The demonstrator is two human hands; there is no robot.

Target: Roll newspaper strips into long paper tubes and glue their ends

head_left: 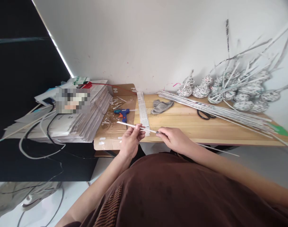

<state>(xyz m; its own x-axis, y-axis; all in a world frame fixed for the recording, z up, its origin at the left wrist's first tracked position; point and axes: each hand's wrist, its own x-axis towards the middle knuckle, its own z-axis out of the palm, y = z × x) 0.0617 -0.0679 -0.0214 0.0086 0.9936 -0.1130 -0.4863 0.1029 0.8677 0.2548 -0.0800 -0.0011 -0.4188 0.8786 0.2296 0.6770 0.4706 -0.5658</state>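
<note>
A thin white rolled-paper tube [127, 124] runs slantwise between my two hands above the front edge of the table. My left hand [131, 142] pinches it between thumb and fingers, with its free end sticking out to the left. At the tube's other end, my right hand [173, 138] is closed on it with thumb and index finger. A small dark spot shows at those fingertips; I cannot make out what it is. Just beyond my left hand lie a strip of printed newspaper [143, 108] and a blue glue gun [122, 114].
Stacked paper sheets [87, 116] and looped cables stand at left. Paper scraps litter a cardboard sheet [106, 134]. A grey cloth [161, 106], a bundle of paper tubes [214, 111], black scissor-like handles [203, 114] and several woven paper gourd shapes [202, 90] occupy the wooden table [174, 126].
</note>
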